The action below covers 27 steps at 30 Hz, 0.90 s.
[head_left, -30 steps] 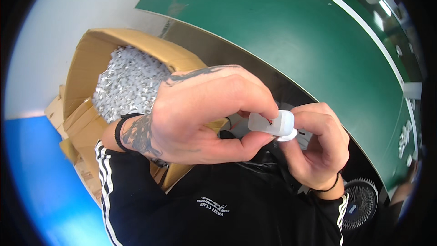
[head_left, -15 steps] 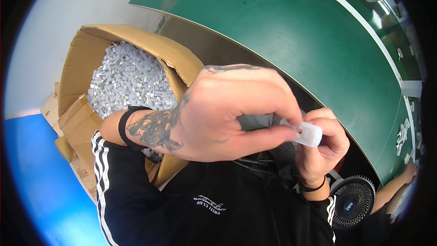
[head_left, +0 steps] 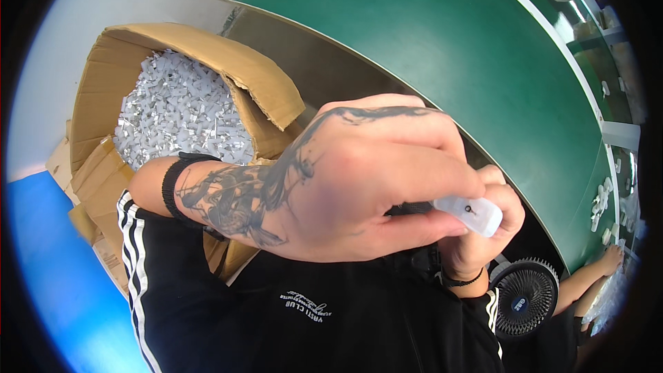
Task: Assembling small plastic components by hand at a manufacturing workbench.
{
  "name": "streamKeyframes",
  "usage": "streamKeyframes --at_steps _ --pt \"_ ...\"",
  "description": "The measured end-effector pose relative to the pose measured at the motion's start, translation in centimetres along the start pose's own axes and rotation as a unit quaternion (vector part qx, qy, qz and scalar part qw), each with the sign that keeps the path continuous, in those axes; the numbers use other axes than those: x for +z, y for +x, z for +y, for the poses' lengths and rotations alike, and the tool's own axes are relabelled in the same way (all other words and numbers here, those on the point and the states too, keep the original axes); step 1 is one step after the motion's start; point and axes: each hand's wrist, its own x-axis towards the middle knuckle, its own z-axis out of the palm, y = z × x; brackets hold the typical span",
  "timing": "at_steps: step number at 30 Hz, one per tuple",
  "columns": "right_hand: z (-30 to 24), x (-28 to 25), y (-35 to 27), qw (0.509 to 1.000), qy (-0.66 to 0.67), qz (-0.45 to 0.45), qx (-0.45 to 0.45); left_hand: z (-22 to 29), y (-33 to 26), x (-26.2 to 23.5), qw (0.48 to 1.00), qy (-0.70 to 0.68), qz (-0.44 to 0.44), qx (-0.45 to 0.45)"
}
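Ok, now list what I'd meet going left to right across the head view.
Blue surface → cardboard box of small whitish pieces → left hand → translucent whitish plastic piece pinched in it → black desk fan → another person's hand.

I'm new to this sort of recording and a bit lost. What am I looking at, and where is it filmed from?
There is no machine here, just a person's two bare hands. The camera is worn on the person's head and looks down; its fisheye lens bends straight edges. The left hand pinches a small translucent white piece. The right hand is just behind it, partly hidden, so its grip is unclear. At left, a cardboard box holds many white and silvery pieces. On the green table, a few white pieces lie near the right edge.
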Motion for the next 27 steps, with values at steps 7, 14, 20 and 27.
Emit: streamKeyframes --at_steps 7,14,20,27 --pt "-0.9 0.6 -0.1 0.997 -0.017 0.04 0.059 -0.8 -0.1 1.1 0.999 -0.006 0.026 0.029" --pt "-0.3 0.1 0.1 0.999 0.03 0.005 0.03 -0.5 -0.4 0.4 1.0 -0.002 0.025 -0.001" --pt "-0.8 1.5 1.0 0.998 -0.007 0.01 0.062 -0.7 -0.6 0.6 0.989 -0.121 0.043 -0.074" --pt "-2.4 -2.2 4.6 0.971 0.198 0.085 0.107 1.2 -1.6 -9.8 0.998 0.002 0.046 -0.037"
